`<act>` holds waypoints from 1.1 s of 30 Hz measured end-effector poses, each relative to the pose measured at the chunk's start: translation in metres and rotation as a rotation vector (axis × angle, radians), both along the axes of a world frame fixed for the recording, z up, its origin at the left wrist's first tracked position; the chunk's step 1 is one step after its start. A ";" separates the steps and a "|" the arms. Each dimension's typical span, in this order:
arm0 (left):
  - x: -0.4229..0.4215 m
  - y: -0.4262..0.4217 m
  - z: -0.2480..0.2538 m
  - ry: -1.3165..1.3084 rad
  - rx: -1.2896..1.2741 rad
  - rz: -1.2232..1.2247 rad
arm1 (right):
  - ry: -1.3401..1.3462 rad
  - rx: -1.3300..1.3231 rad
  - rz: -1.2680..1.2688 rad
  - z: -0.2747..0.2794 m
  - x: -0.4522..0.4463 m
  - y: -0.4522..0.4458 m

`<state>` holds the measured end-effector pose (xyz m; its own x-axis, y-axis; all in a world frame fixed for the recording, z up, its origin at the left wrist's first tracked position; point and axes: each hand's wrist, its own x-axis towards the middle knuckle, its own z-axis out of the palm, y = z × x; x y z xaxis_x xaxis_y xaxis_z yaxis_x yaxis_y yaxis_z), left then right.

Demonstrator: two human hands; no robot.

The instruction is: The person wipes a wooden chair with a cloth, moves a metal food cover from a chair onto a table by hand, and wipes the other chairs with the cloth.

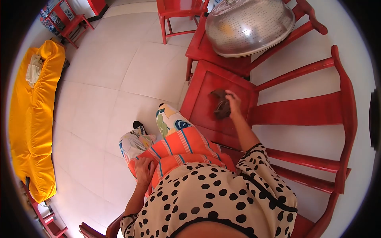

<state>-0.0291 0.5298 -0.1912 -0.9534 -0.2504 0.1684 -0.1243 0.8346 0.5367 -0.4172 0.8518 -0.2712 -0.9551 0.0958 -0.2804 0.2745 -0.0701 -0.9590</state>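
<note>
My right hand (pixel 235 104) is closed on a crumpled dark brown cloth (pixel 221 105). The cloth is over the seat of a red wooden chair (pixel 206 77) at my right side and seems to touch it. On my lap, an orange striped cloth (pixel 174 146) covers the thighs of my patterned trousers. My left hand (pixel 144 170) rests on that striped cloth with nothing visible in it, its fingers loosely bent and apart.
A large perforated metal dome (pixel 250 29) sits on another red chair (pixel 198 45) ahead to the right. More red chairs (pixel 178 12) stand farther off. Yellow fabric (pixel 33 127) covers a long piece at the left, with a pale bag (pixel 34 70) on it. A white wall runs along the right.
</note>
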 end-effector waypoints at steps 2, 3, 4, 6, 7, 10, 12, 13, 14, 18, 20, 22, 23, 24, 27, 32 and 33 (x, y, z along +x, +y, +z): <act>-0.002 0.001 0.003 -0.042 0.020 0.008 | 0.036 0.059 -0.075 0.006 -0.038 0.025; -0.003 0.001 0.004 -0.061 0.032 0.014 | 0.050 0.089 -0.118 0.003 -0.057 0.037; -0.005 0.001 0.004 -0.073 0.032 0.015 | 0.056 0.157 -0.155 0.000 -0.074 0.044; -0.007 0.001 0.005 -0.096 0.032 0.016 | 0.067 0.293 -0.230 -0.009 -0.099 0.052; -0.008 0.000 0.005 -0.101 0.030 0.012 | 0.031 0.456 -0.216 -0.024 -0.108 0.055; -0.013 -0.002 0.006 -0.102 0.028 -0.001 | 0.275 0.895 -0.231 -0.062 -0.127 0.026; -0.016 -0.003 0.008 -0.093 0.038 -0.018 | 0.243 0.914 -0.022 -0.060 -0.132 -0.014; -0.017 -0.004 0.009 -0.099 0.036 -0.020 | 0.279 0.917 0.080 -0.066 -0.143 -0.033; -0.018 -0.005 0.010 -0.106 0.033 -0.023 | 0.386 0.934 0.134 -0.068 -0.148 -0.055; -0.021 -0.007 0.012 -0.096 0.051 -0.031 | 0.531 1.017 0.299 -0.045 -0.157 -0.130; -0.022 -0.005 0.014 -0.113 0.052 -0.019 | 0.524 1.115 0.350 -0.039 -0.157 -0.141; -0.021 -0.006 0.016 -0.121 0.059 -0.021 | 0.561 1.010 0.438 -0.030 -0.149 -0.133; -0.021 -0.006 0.015 -0.111 0.061 -0.020 | 0.586 0.959 0.478 -0.024 -0.145 -0.128; -0.021 -0.007 0.013 -0.098 0.064 -0.016 | 0.624 0.962 0.552 -0.021 -0.137 -0.128; -0.021 -0.008 0.012 -0.106 0.080 -0.027 | 0.718 0.969 0.724 -0.016 -0.087 -0.134; -0.019 -0.005 0.012 -0.101 0.073 -0.027 | 0.758 1.009 0.738 -0.013 -0.007 -0.140; -0.019 -0.003 0.012 -0.095 0.066 -0.027 | 0.719 0.994 0.762 -0.009 0.004 -0.139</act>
<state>-0.0477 0.5265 -0.1795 -0.9707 -0.2323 0.0613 -0.1554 0.8017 0.5771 -0.4135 0.7129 -0.2803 -0.7648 -0.6259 0.1525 -0.6140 0.6364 -0.4670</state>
